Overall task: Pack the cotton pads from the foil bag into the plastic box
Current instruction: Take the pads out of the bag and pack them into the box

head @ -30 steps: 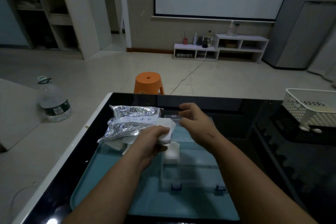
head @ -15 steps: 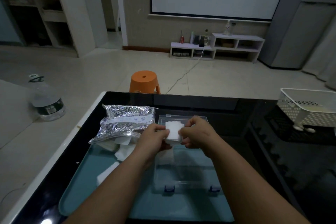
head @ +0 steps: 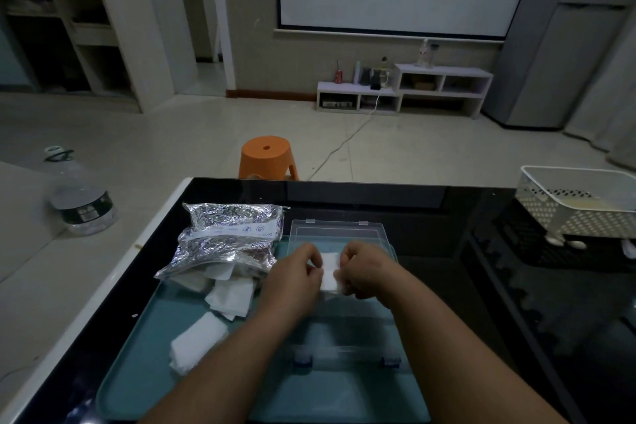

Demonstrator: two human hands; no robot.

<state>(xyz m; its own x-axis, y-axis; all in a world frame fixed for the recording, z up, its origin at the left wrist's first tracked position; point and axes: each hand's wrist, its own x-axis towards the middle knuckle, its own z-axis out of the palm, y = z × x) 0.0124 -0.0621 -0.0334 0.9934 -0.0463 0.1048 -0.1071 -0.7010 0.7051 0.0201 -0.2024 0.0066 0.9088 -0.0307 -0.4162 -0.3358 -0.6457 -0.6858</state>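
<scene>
A crinkled foil bag (head: 230, 241) lies at the tray's far left, its mouth toward me with white cotton pads (head: 230, 296) spilling out. Another loose bunch of pads (head: 196, 342) lies nearer on the tray. The clear plastic box (head: 344, 351) stands open in the middle, its lid (head: 339, 231) laid back. Over the box, my left hand (head: 296, 280) and my right hand (head: 366, 272) both pinch one small stack of white pads (head: 329, 272) between them, from either side. What lies inside the box under my hands is hidden.
Everything sits on a teal tray (head: 137, 365) on a black glass table (head: 447, 251). A white perforated basket (head: 581, 206) stands at the table's right edge. An orange stool (head: 266, 157) is beyond the far edge, a large water bottle (head: 81, 200) on the floor at left.
My left hand brought a stack of pads from the bag's mouth over the box, and my right hand came back from the lid to pinch it too. More pads now show loose on the tray.
</scene>
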